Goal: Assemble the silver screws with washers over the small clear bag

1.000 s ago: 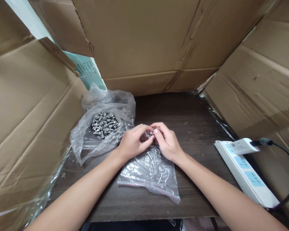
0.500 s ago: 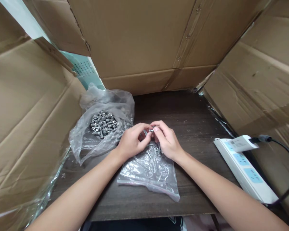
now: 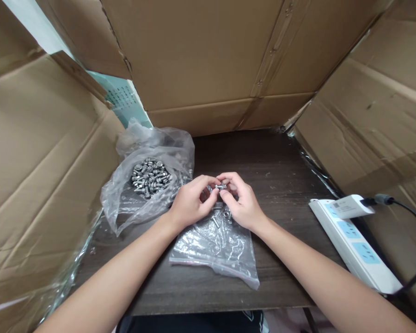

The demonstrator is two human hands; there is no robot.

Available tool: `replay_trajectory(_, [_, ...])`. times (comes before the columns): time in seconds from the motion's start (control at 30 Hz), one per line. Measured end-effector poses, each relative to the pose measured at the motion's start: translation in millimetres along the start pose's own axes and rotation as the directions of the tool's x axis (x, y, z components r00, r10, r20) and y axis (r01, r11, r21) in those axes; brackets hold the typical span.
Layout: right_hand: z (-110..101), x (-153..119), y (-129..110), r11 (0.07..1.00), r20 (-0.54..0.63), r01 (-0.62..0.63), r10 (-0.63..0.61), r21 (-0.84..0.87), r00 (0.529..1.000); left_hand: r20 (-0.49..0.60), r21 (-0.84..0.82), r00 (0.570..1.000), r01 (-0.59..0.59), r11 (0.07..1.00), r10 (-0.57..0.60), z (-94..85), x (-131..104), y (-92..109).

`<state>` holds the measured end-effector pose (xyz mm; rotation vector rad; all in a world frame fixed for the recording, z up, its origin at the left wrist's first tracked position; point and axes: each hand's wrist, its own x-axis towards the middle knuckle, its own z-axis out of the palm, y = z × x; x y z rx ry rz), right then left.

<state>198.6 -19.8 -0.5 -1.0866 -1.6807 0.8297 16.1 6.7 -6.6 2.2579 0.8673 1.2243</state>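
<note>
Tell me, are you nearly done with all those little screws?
Not nearly. A few bolts already lie at the top of the small zip bag. The left hand and right hand pinch one small metal piece between their fingertips above that bag. A big heap of bolts still sits in the open plastic bag on the left, so most seems left.

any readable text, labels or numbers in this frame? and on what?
None can be read.
Charger on the power strip: a dark printed label, too small to read.
Pale green sheet behind the cardboard: rows of small print, blurred.
Bags, bolts and both hands: no print visible.
</note>
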Motion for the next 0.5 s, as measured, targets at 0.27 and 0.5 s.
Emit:
replay_trajectory(0.27, [5, 2, 4, 0.992, -0.087, 0.061, -0.071, -0.108, 0.994, 0.020, -0.020, 0.999, 0.047, 0.999, -0.046, 0.8, 0, -2])
replay_trajectory(0.5, [-31, 0, -81, 0.914, -0.419, 0.277, -0.385, -0.296, 0.822, 0.026, -0.067, 0.996, 0.086, 0.994, -0.084, -2.7, -1, 2])
